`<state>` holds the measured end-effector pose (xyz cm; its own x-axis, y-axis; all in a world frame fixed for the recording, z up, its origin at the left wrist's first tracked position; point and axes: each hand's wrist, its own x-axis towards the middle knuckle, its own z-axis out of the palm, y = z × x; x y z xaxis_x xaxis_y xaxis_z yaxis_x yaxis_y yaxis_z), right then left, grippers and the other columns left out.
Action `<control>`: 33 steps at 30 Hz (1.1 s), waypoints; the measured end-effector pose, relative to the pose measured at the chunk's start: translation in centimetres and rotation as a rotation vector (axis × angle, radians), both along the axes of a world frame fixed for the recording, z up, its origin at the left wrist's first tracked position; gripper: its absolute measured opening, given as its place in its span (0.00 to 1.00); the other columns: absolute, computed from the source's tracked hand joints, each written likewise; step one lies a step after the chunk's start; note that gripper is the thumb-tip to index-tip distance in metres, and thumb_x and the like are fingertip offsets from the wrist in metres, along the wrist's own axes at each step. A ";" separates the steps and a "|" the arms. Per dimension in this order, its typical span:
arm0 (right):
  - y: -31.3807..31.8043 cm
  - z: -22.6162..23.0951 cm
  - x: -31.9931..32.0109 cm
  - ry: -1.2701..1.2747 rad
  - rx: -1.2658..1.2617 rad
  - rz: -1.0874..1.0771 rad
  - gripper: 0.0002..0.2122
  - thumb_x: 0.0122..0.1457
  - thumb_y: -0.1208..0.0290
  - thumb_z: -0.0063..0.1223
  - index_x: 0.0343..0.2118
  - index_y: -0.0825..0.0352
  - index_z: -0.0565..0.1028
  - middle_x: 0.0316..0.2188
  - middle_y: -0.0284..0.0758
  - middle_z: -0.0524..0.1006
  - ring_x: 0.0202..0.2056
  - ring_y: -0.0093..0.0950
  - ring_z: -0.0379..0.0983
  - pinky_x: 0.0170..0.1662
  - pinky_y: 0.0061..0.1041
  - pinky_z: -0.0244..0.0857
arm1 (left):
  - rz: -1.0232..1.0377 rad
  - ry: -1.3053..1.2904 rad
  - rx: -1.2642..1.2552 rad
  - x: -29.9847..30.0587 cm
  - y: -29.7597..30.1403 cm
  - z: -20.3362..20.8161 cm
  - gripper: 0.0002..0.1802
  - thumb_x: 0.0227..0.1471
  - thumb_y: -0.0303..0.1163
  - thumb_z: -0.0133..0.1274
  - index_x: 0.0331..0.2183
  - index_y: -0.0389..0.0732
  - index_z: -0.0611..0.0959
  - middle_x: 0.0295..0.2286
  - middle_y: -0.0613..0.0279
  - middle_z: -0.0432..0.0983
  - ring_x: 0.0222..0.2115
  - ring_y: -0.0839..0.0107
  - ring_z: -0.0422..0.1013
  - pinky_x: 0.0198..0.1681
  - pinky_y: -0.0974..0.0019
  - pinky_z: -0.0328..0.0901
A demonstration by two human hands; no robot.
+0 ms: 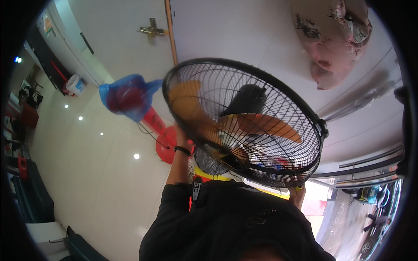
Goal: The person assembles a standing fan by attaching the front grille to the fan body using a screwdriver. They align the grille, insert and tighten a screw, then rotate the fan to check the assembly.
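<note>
A large black-caged fan with orange-brown blades fills the middle of the view, tilted, its cage close in front of me. My left hand is at the left edge of the cage and appears to grip its rim. The cage hides part of its fingers. At the cage's lower right edge is my right hand, closed, with a bit of yellow showing at its fingers. What that yellow thing is cannot be made out. Behind the cage sits the dark motor housing.
Left of the cage stands a red pedestal on a round base, its top wrapped in a blue plastic bag. A door with a brass handle is beyond. A pink covered bundle is at upper right. A white bucket stands far left.
</note>
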<state>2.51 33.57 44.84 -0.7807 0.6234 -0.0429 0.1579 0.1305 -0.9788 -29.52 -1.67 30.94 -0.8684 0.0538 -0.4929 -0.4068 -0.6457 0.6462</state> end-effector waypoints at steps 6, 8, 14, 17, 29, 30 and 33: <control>-0.6 -0.6 0.1 0.004 -0.071 0.009 0.25 0.60 0.75 0.55 0.61 0.64 0.66 0.47 0.29 0.72 0.43 0.25 0.66 0.41 0.24 0.65 | 0.057 -0.084 0.012 0.9 0.0 3.3 0.38 0.58 0.69 0.37 0.53 0.47 0.74 0.43 0.63 0.77 0.43 0.63 0.74 0.42 0.60 0.72; -1.0 -0.8 -0.2 0.000 -0.092 0.014 0.25 0.60 0.74 0.55 0.61 0.64 0.67 0.45 0.28 0.72 0.41 0.24 0.65 0.40 0.24 0.63 | 0.059 -0.059 -0.012 0.7 -0.6 3.0 0.36 0.58 0.68 0.37 0.52 0.49 0.75 0.41 0.64 0.77 0.42 0.63 0.74 0.41 0.60 0.71; -1.9 -1.5 -0.3 -0.026 -0.137 0.000 0.23 0.61 0.69 0.55 0.59 0.62 0.69 0.40 0.24 0.72 0.35 0.20 0.62 0.35 0.21 0.58 | 0.034 -0.061 -0.132 0.0 -2.2 2.3 0.39 0.54 0.72 0.39 0.51 0.51 0.75 0.42 0.66 0.76 0.39 0.66 0.73 0.41 0.59 0.70; -2.2 -1.5 0.0 -0.039 -0.142 -0.018 0.22 0.62 0.67 0.54 0.59 0.61 0.70 0.37 0.22 0.72 0.32 0.18 0.60 0.32 0.20 0.56 | -0.062 -0.196 -0.146 -0.5 -2.2 2.6 0.45 0.47 0.78 0.41 0.51 0.52 0.75 0.44 0.65 0.75 0.42 0.63 0.71 0.44 0.52 0.68; -3.3 -2.1 0.0 -0.012 -0.285 -0.032 0.26 0.65 0.70 0.47 0.66 0.65 0.60 0.41 0.25 0.69 0.34 0.16 0.61 0.36 0.17 0.57 | -0.228 -0.076 -0.059 -1.4 -2.5 1.3 0.44 0.51 0.76 0.35 0.46 0.47 0.78 0.41 0.64 0.75 0.43 0.62 0.70 0.48 0.51 0.66; -3.6 -2.1 -0.1 0.000 -0.374 -0.044 0.27 0.65 0.71 0.46 0.67 0.64 0.58 0.38 0.23 0.67 0.36 0.16 0.60 0.38 0.17 0.56 | -0.279 0.000 -0.018 -1.3 -2.7 1.6 0.43 0.52 0.75 0.36 0.46 0.47 0.78 0.41 0.65 0.76 0.43 0.63 0.71 0.48 0.52 0.67; -4.3 -2.4 -1.9 0.285 -0.444 -0.065 0.15 0.62 0.68 0.50 0.51 0.62 0.69 0.36 0.25 0.70 0.37 0.17 0.66 0.42 0.20 0.59 | -0.369 0.001 0.051 -1.2 -2.8 2.1 0.42 0.53 0.74 0.35 0.49 0.49 0.78 0.46 0.65 0.74 0.47 0.64 0.69 0.43 0.57 0.68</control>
<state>0.62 29.23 42.40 -0.7603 0.6410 -0.1052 -0.1288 -0.3075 -0.9428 -30.68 -4.46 33.04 -0.7864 0.3877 -0.4808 -0.6176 -0.4869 0.6176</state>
